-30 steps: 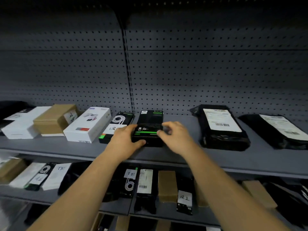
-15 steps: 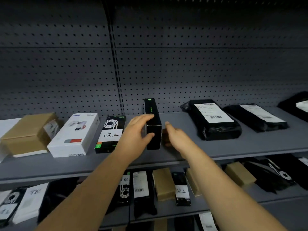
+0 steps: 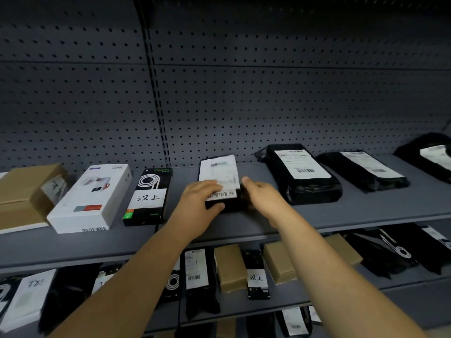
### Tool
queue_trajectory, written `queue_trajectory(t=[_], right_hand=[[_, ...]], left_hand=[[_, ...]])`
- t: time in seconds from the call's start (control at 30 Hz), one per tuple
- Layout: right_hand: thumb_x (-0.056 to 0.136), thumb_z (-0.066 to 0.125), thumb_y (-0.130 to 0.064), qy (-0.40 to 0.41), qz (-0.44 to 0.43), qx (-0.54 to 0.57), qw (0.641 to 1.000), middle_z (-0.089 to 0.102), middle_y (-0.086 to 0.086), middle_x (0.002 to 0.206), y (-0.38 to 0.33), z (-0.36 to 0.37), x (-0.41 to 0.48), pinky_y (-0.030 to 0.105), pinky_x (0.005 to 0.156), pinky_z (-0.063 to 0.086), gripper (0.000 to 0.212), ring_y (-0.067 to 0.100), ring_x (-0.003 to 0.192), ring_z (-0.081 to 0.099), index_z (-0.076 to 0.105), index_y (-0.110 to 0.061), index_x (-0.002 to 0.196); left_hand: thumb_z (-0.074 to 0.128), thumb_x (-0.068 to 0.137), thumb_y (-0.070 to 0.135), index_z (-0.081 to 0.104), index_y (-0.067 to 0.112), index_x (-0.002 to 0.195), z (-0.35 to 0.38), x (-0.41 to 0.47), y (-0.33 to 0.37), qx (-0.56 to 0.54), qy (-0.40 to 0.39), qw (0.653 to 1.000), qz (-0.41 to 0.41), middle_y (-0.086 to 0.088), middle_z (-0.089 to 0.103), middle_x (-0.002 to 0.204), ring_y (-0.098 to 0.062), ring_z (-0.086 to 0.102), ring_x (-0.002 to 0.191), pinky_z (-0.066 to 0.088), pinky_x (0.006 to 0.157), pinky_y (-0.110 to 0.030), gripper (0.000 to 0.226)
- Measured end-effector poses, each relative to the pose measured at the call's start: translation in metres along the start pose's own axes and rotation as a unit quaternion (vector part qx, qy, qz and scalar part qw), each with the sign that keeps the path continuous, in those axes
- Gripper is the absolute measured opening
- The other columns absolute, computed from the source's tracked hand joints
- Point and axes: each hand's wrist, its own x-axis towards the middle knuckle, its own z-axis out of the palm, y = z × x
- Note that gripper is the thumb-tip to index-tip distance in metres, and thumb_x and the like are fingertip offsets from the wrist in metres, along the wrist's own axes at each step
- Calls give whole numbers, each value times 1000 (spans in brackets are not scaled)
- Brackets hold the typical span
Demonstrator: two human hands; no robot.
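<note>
A black box point(image 3: 219, 172) lies flat on the upper grey shelf point(image 3: 317, 215), white label face up, its long side running away from me. My left hand point(image 3: 197, 203) grips its near end, fingers over the label and thumb against the front. My right hand point(image 3: 263, 198) rests against the box's right side with the thumb along the top edge; its fingers are partly hidden and blurred.
Left of the box lie a black cable box point(image 3: 146, 196) with a handwritten label, a white box point(image 3: 92, 198) and brown cartons point(image 3: 26, 191). Black labelled bags point(image 3: 302, 174) lie to the right. The lower shelf point(image 3: 402, 286) holds several small boxes and bags. Pegboard backs the shelves.
The black box stood on its long edge half a second ago; now it lies flat with the white label up. Both hands have closed in on it.
</note>
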Motion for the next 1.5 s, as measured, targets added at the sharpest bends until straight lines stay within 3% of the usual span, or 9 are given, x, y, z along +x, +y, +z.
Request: queue_trajectory(t=[0.17, 0.33, 0.43, 0.53, 0.73, 0.93, 1.13, 1.3, 1.5], right_hand=[[99, 51, -39, -35, -35, -110, 993, 70, 8, 116, 12, -12, 0, 32, 94, 47, 37, 24, 109, 62, 70, -11, 115], [98, 56, -33, -40, -34, -66, 996, 72, 7, 109, 18, -12, 3, 30, 88, 49, 31, 23, 102, 64, 71, -8, 110], [96, 61, -23, -18, -58, 38, 997, 70, -4, 97, 19, -11, -1, 16, 72, 47, 18, 10, 84, 63, 71, -12, 107], [92, 67, -19, -17, -95, 167, 981, 71, -6, 108, 14, -12, -3, 24, 91, 52, 23, 8, 97, 67, 67, -20, 115], [88, 71, -9, -65, -146, 255, 954, 70, 6, 112, -9, -41, -11, 33, 95, 54, 32, 14, 102, 68, 59, -28, 111], [89, 70, -16, -52, -166, 58, 983, 70, -7, 115, -16, -86, -10, 26, 95, 49, 32, 6, 104, 65, 68, -31, 118], [93, 65, -15, -87, -218, -57, 970, 59, -10, 125, -24, -104, -16, 24, 97, 44, 32, 7, 115, 56, 67, -33, 119], [96, 61, -16, -88, -285, -94, 950, 50, -17, 133, -34, -108, -20, 17, 106, 31, 37, -1, 123, 43, 61, -29, 131], [93, 65, -34, 53, -277, 88, 955, 45, -12, 141, -38, -97, -15, 24, 106, 35, 56, 3, 126, 44, 44, -33, 145]], left_hand=[[73, 84, 30, 61, 21, 128, 5, 2, 6, 6, 11, 999, -36, 8, 47, 137, -13, 35, 131, 24, 113, -26, 47], [69, 88, 23, 54, 20, 131, -8, 3, 13, -110, -6, 976, -189, 8, 61, 113, -7, 58, 105, 43, 101, -26, 45], [71, 86, 16, 57, 23, 127, -13, 2, 24, -121, 45, 980, -151, 11, 61, 109, 3, 58, 93, 48, 93, -17, 44], [73, 83, 9, 55, 25, 127, -23, 3, 37, -128, 116, 983, -70, 8, 51, 117, 2, 56, 99, 46, 86, -11, 51], [77, 80, 12, 48, 34, 130, -39, 6, 62, -116, 152, 982, -4, 14, 44, 128, -4, 51, 111, 46, 90, -16, 61], [72, 84, 31, 47, 25, 137, -58, 22, 78, 67, 144, 987, 13, 11, 28, 151, -8, 18, 138, 18, 109, -28, 59], [60, 90, 46, 58, 29, 127, -67, 35, 87, 185, -25, 982, 39, 14, 55, 130, -11, 46, 124, 37, 108, -40, 41], [58, 93, 40, 50, 35, 133, -77, 32, 97, 155, -91, 984, -4, 20, 51, 128, -4, 47, 117, 41, 103, -31, 41], [60, 94, 28, 58, 30, 118, -73, 18, 92, -73, 68, 987, -122, 13, 61, 110, 0, 59, 95, 47, 76, -18, 25]])
